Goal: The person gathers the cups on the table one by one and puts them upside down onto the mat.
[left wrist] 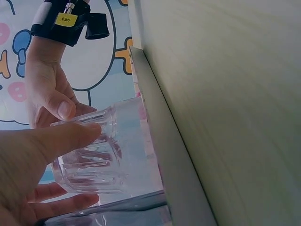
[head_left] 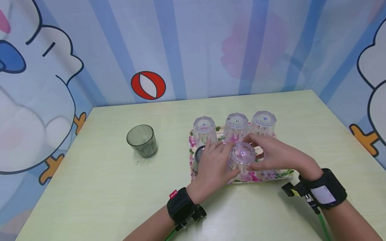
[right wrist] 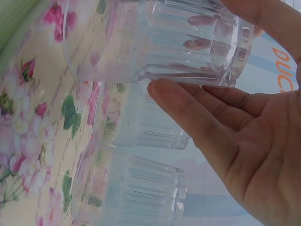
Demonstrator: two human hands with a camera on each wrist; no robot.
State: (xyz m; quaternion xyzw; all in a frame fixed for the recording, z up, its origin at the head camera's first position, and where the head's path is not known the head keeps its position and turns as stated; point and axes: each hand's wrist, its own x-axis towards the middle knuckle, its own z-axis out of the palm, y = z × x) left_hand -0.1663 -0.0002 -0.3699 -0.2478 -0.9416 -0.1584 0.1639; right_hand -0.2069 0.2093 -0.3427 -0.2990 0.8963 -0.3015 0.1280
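Note:
An upside-down clear faceted drinking glass (head_left: pixel 242 154) is held between both hands at the front of a floral tray (head_left: pixel 254 177). My left hand (head_left: pixel 212 164) grips it from the left, with thumb and fingers on opposite sides in the left wrist view. From the right, my right hand (head_left: pixel 272 152) holds the same glass (right wrist: pixel 188 44) between thumb and fingers, its rim close over the floral surface. Partly hidden behind my left hand is a dark-rimmed glass (head_left: pixel 198 157). Three more clear glasses stand upside down along the tray's back: a left one (head_left: pixel 204 129), a middle one (head_left: pixel 236 125) and a right one (head_left: pixel 263 123).
A grey-tinted glass (head_left: pixel 143 142) stands upright on the pale table (head_left: pixel 99 187), left of the tray. A printed curtain (head_left: pixel 199 50) rises behind the table's back edge. Each wrist wears a black strap with a camera and a green cable.

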